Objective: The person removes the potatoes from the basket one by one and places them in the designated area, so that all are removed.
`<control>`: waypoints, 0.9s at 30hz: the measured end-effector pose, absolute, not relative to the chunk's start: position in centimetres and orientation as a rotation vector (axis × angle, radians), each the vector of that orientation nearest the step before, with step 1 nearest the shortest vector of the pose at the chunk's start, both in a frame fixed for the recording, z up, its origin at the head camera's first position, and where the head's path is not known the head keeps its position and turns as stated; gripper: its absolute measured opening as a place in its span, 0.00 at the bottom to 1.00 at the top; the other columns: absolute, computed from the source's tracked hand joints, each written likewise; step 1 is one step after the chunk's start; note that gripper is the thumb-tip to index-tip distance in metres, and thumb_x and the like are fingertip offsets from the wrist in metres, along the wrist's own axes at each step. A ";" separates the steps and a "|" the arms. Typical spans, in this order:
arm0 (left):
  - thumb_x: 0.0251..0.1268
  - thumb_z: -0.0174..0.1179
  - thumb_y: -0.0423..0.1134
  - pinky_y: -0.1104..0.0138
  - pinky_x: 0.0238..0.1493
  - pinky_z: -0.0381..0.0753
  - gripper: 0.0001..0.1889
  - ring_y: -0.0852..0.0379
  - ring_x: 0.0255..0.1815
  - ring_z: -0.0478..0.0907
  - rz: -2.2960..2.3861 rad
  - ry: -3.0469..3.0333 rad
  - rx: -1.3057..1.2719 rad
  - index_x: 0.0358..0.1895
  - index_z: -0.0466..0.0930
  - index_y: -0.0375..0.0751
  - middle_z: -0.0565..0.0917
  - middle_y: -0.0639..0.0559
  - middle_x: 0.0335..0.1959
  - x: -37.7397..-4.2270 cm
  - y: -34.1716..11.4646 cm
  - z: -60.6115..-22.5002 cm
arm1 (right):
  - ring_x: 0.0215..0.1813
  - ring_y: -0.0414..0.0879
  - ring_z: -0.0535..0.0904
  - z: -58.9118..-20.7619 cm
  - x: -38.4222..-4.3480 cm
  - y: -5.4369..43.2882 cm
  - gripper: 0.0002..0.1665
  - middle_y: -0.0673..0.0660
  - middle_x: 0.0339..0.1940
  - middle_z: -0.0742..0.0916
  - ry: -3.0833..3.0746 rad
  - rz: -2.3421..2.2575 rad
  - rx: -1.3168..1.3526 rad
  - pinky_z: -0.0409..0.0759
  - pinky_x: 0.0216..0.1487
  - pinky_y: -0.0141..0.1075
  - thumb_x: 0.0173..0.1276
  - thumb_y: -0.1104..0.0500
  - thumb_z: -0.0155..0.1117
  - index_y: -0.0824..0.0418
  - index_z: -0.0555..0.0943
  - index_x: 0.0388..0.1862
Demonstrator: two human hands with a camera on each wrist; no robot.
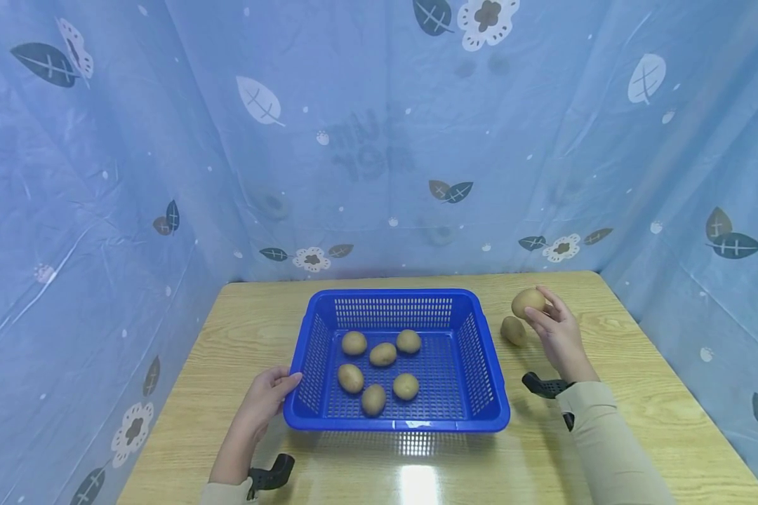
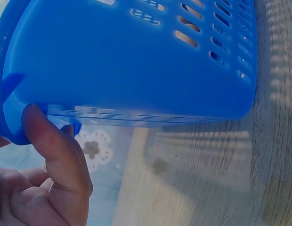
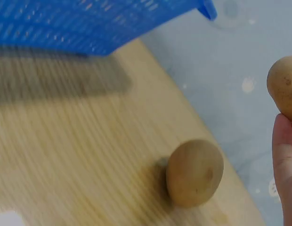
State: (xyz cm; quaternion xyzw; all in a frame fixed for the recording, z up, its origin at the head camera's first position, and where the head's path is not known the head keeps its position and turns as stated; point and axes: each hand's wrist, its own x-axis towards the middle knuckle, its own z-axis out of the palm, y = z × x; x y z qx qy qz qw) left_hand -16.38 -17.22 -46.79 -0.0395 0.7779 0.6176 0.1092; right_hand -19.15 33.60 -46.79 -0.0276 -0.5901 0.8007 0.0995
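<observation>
A blue plastic basket (image 1: pixel 394 424) with slotted walls stands mid-table, several potatoes (image 1: pixel 351 378) lying on its floor. At its left rim my left hand (image 1: pixel 267 398) grips the edge, thumb on top; the left wrist view shows bent fingers (image 2: pixel 61 155) under the rim. To the right of the basket my right hand (image 1: pixel 559 330) pinches a potato (image 1: pixel 528 303) between thumb and fingers, raised above the table. Another potato (image 1: pixel 513 330) rests on the wood just below and left of it. The right wrist view shows this table potato (image 3: pixel 195 173) and part of the held potato (image 3: pixel 283 87).
The wooden table (image 1: pixel 253 308) is backed and flanked by a blue patterned curtain (image 1: pixel 366 175). Black wrist-worn mounts (image 1: pixel 545 385) sit at both wrists. The basket's right wall stands between the right hand and the potatoes inside.
</observation>
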 end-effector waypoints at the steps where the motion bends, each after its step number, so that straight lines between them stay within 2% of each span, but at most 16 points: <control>1: 0.72 0.50 0.38 0.61 0.38 0.86 0.17 0.46 0.39 0.84 1.815 2.289 -0.116 0.54 0.71 0.26 0.84 0.36 0.41 -16.4 -17.2 -46.8 | 0.52 0.36 0.75 -46.9 -19.1 33.8 0.39 0.50 0.54 0.69 -1.754 2.367 -0.090 0.77 0.53 0.23 0.68 0.66 0.59 0.54 0.56 0.74; 17: 0.72 0.50 0.38 0.61 0.37 0.86 0.17 0.46 0.38 0.84 1.821 2.283 -0.114 0.53 0.71 0.25 0.84 0.36 0.41 -16.2 -17.2 -46.7 | 0.49 0.33 0.75 -49.0 -18.2 36.1 0.42 0.49 0.51 0.70 -1.886 2.276 -0.148 0.77 0.52 0.21 0.68 0.64 0.60 0.54 0.53 0.76; 27: 0.72 0.50 0.39 0.62 0.38 0.85 0.18 0.47 0.39 0.84 1.805 2.291 -0.125 0.55 0.70 0.25 0.83 0.36 0.42 -16.3 -17.2 -46.7 | 0.46 0.30 0.76 -50.3 -18.3 37.8 0.43 0.48 0.49 0.71 -2.114 2.094 -0.209 0.77 0.52 0.21 0.67 0.55 0.62 0.51 0.53 0.76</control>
